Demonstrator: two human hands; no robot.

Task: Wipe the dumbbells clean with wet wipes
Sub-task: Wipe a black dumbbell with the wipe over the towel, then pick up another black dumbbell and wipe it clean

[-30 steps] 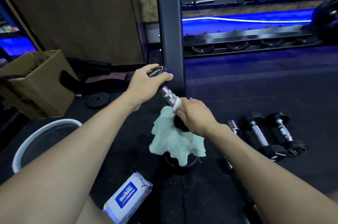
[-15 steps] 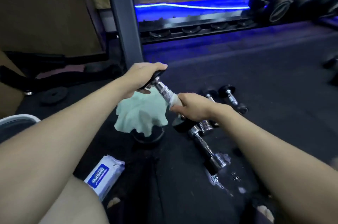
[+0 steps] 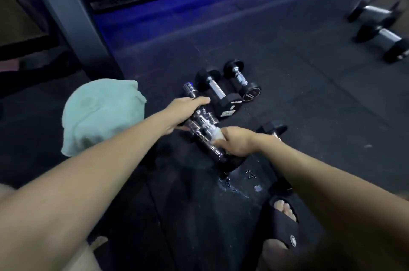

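My left hand (image 3: 184, 112) grips the upper end of a small chrome-handled dumbbell (image 3: 204, 131) held low over the black floor. My right hand (image 3: 235, 141) pinches a white wet wipe (image 3: 216, 134) against the dumbbell's handle near its lower end. Another chrome dumbbell (image 3: 212, 149) lies right beside it, partly under my hands. Two black-headed dumbbells (image 3: 215, 90) (image 3: 242, 81) lie just beyond on the floor. One more dumbbell (image 3: 274, 130) peeks out behind my right wrist.
A pale green towel (image 3: 101, 113) is draped over something at the left. A grey rack upright (image 3: 73, 20) stands behind it. Two larger dumbbells (image 3: 380, 33) lie at the far right. Water drops (image 3: 230, 186) wet the floor by my sandalled right foot (image 3: 283, 222).
Both hands have carried the dumbbell down and to the right, from beside the towel to the group of dumbbells on the floor. The view has tilted down; the wipes pack is out of view.
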